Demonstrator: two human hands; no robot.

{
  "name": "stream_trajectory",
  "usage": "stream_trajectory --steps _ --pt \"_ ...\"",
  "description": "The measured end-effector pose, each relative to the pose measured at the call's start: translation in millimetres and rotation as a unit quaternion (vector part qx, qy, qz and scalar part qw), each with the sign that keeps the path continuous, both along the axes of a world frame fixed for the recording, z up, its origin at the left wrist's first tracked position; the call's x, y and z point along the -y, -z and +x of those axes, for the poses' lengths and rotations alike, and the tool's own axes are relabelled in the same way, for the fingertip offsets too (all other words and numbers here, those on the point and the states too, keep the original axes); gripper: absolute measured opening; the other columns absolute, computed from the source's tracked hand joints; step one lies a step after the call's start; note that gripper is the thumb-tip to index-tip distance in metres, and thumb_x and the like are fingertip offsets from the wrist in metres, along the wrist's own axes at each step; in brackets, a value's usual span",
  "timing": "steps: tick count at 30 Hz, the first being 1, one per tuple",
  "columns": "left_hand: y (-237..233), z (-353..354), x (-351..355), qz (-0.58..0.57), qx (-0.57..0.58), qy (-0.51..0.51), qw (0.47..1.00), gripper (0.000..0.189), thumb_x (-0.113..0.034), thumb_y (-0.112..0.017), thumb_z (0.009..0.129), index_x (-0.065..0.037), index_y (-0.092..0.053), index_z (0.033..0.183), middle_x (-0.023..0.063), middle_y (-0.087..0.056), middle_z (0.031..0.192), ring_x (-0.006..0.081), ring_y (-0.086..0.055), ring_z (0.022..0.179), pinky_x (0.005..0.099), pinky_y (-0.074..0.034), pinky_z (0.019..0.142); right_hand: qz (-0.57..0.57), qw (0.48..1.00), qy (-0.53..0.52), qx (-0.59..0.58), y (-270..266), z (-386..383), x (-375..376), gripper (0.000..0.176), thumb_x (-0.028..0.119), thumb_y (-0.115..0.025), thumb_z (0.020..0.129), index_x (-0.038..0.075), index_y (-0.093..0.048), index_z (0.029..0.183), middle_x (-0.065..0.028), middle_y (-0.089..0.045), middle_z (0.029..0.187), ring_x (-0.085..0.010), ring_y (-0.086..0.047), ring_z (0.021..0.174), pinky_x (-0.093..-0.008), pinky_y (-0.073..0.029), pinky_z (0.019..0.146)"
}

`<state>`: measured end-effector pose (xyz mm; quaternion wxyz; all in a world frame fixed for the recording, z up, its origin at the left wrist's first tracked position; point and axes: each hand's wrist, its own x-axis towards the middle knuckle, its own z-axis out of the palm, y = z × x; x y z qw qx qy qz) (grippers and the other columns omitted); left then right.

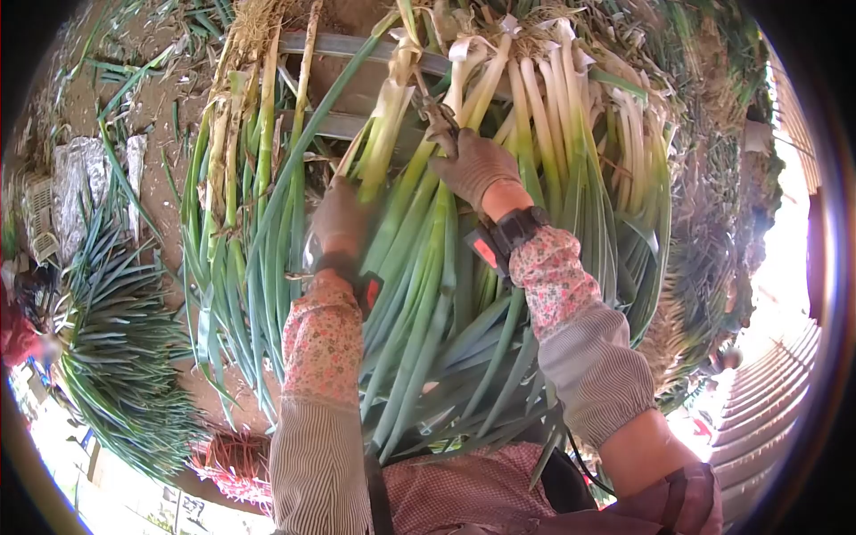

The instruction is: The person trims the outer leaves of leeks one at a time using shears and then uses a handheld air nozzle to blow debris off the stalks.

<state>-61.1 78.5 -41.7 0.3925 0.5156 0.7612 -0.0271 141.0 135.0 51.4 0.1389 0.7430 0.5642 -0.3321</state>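
My left hand (pixel 341 214), in a brown glove, lies over the green leaves at the left of the middle pile, beside a thick green onion stalk (pixel 382 143); its fingertips are hard to make out. Higher up and to the right, my right hand (pixel 477 169), also gloved, is closed among the stalks near their pale ends. Something thin and brownish sticks out above its fingers, too unclear to name. White-stemmed green onions (pixel 544 107) lie right of it, roots toward the top and leaves running down toward my body.
A large bundle of green onions (pixel 125 348) lies at the left. Crumpled plastic (pixel 82 174) is on the soil beyond it. Pink-red strings (pixel 234 464) lie at the lower left. Metal bars (pixel 334 125) show under the stalks. More onions are heaped at the right.
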Motion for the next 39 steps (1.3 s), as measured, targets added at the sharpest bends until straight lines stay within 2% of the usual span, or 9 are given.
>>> stream_trajectory --steps 3,8,15,19,20,24,28,34,39 --pt "-11.0 3.8 -2.3 -0.012 0.014 -0.014 1.0 0.058 -0.04 -0.077 0.073 -0.01 -0.059 0.119 0.0221 -0.07 0.107 0.041 -0.068 0.099 0.0485 -0.054 0.086 0.006 1.0 -0.013 -0.007 -11.5 -0.9 16.0 0.054 0.047 -0.062 0.083 0.0 -0.062 0.11 -0.0253 -0.069 0.099 -0.0438 -0.067 0.096 -0.0513 -0.052 0.085" --pt "-92.9 -7.1 -30.5 0.02 -0.005 0.083 0.996 0.056 -0.039 -0.075 0.076 -0.008 -0.059 0.119 0.0248 -0.071 0.098 0.0413 -0.069 0.094 0.0476 -0.054 0.083 -0.006 0.996 0.015 -0.083 -81.2 -19.1 82.3 0.044 0.04 -0.064 0.087 0.007 -0.057 0.116 -0.0201 -0.07 0.098 -0.0425 -0.068 0.092 -0.0508 -0.054 0.081" --pt "-145.7 -8.4 -24.3 -0.002 0.016 0.021 1.0 0.06 -0.045 -0.08 0.073 -0.002 -0.065 0.112 0.0237 -0.071 0.097 0.0406 -0.069 0.093 0.0443 -0.053 0.083 -0.019 0.982 0.006 -0.187 -134.5 -22.2 122.5 0.051 0.041 -0.065 0.086 0.009 -0.047 0.122 -0.0209 -0.069 0.09 -0.0473 -0.065 0.08 -0.0558 -0.052 0.071" --pt "-137.0 -15.5 -8.0 0.058 0.086 0.008 0.995 0.053 -0.034 -0.081 0.077 0.002 -0.064 0.113 0.0199 -0.071 0.099 0.0313 -0.07 0.086 0.0376 -0.053 0.082 0.0 0.983 0.023 -0.18 -109.2 -20.8 111.8 0.049 0.042 -0.064 0.086 0.008 -0.05 0.119 -0.0217 -0.07 0.088 -0.046 -0.066 0.08 -0.0557 -0.052 0.071" --pt "-137.4 -18.5 -6.2 0.034 0.123 -0.004 0.992 0.05 -0.025 -0.078 0.079 0.004 -0.063 0.117 0.0164 -0.071 0.098 0.0228 -0.068 0.084 0.0338 -0.053 0.08 0.017 0.984 0.012 -0.174 -95.0 -20.6 105.8 0.049 0.042 -0.064 0.086 0.008 -0.051 0.118 -0.0221 -0.07 0.087 -0.0458 -0.066 0.08 -0.0558 -0.052 0.071" --pt "-131.8 -29.0 13.2 -0.007 0.154 -0.061 0.986 0.055 -0.015 -0.072 0.081 0.007 -0.058 0.129 0.0124 -0.07 0.097 0.0169 -0.064 0.083 0.0298 -0.053 0.076 0.005 0.987 -0.026 -0.162 -66.4 -23.5 68.5 0.048 0.045 -0.061 0.087 0.007 -0.054 0.115 -0.0231 -0.07 0.088 -0.0452 -0.067 0.083 -0.0553 -0.052 0.075" --pt "-110.8 -41.6 39.4 -0.007 0.18 -0.108 0.978 0.048 -0.014 -0.068 0.085 0.007 -0.059 0.128 0.0078 -0.068 0.094 0.0143 -0.062 0.079 0.0277 -0.052 0.071 -0.019 0.985 -0.075 -0.151 -47.7 -32.9 32.2 0.051 0.043 -0.058 0.088 0.003 -0.056 0.119 -0.0221 -0.071 0.091 -0.0419 -0.069 0.09 -0.0503 -0.053 0.082" --pt "-115.7 -52.3 56.5 -0.071 0.307 -0.218 0.924 0.043 -0.018 -0.067 0.085 0.004 -0.062 0.122 0.0041 -0.064 0.086 0.0117 -0.058 0.07 0.0263 -0.048 0.063 -0.041 0.989 -0.07 -0.125 -26.4 -54.4 -23.4 0.042 0.042 -0.061 0.083 0.006 -0.073 0.102 -0.0209 -0.072 0.096 -0.037 -0.07 0.095 -0.0443 -0.055 0.086" --pt "-144.8 -46.5 62.4 -0.164 0.431 -0.398 0.793 0.038 -0.02 -0.063 0.088 -0.001 -0.059 0.121 0.0025 -0.058 0.077 0.0133 -0.056 0.056 0.0269 -0.046 0.049 -0.069 0.982 -0.076 -0.157 -40.7 -52.7 -10.9 0.057 0.049 -0.062 0.083 0.001 -0.064 0.113 -0.0232 -0.071 0.097 -0.0405 -0.069 0.094 -0.0465 -0.054 0.085"
